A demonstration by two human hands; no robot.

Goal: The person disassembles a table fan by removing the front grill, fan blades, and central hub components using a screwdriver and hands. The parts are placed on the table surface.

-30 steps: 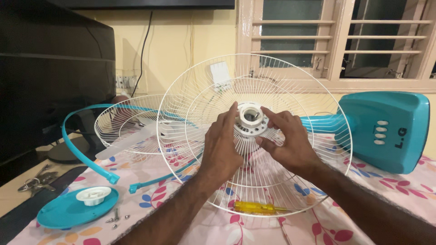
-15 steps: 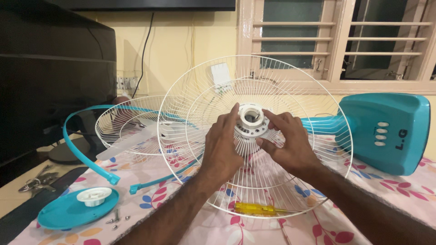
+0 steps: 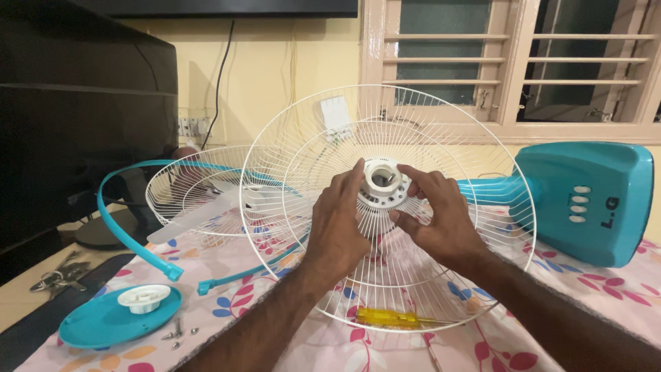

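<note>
A round white wire fan guard [image 3: 441,138] stands tilted upright at the middle of the table, mounted on the fan's teal neck [image 3: 485,187]. A white plastic ring nut [image 3: 383,177] sits at its hub. My left hand [image 3: 335,220] grips the nut's left side with thumb and fingers. My right hand [image 3: 441,213] pinches the nut's right side. Behind the guard lies the teal fan base [image 3: 592,200] on its side.
A second wire guard [image 3: 196,189] with a white blade and a loose teal rim band [image 3: 124,227] lies at the left. A teal cap [image 3: 117,320], small screws [image 3: 175,334], a yellow-handled screwdriver [image 3: 385,317] and keys [image 3: 51,275] lie on the flowered cloth [image 3: 585,303].
Both hands stay on the ring nut, with the fingers shifted slightly around it. The view has drifted a little.
</note>
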